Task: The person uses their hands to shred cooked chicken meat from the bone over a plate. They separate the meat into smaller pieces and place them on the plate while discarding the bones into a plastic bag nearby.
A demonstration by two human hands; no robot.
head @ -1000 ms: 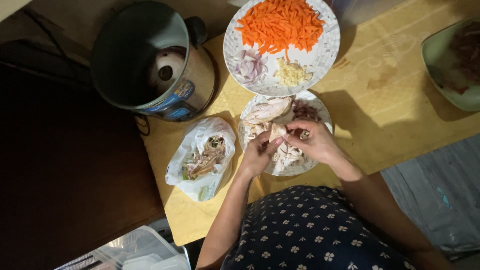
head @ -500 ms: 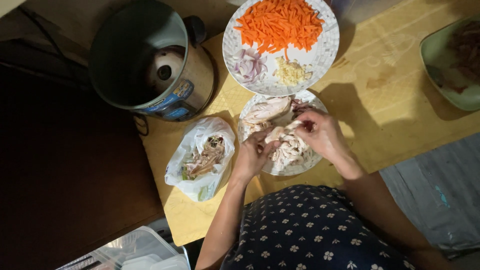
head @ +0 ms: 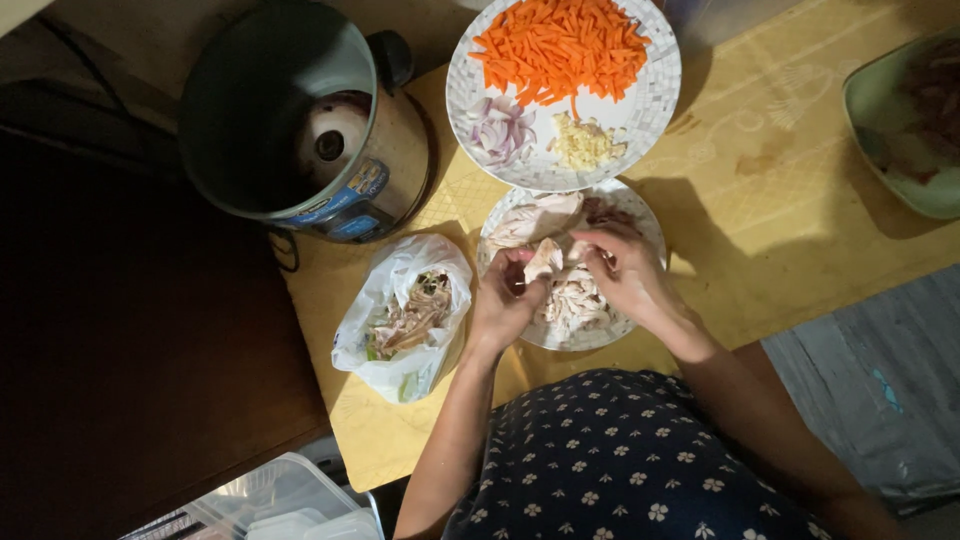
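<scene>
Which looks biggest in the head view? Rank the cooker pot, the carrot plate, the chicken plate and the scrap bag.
1. Cooker pot, though it stands taller, nearer the camera.
2. Carrot plate.
3. Chicken plate and scrap bag: too alike to rank, since the hands hide part of the plate.

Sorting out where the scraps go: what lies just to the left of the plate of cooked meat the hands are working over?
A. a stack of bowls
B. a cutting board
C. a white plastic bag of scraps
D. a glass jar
C: the white plastic bag of scraps lies open on the yellow tabletop, just left of the plate of cooked meat.
</scene>
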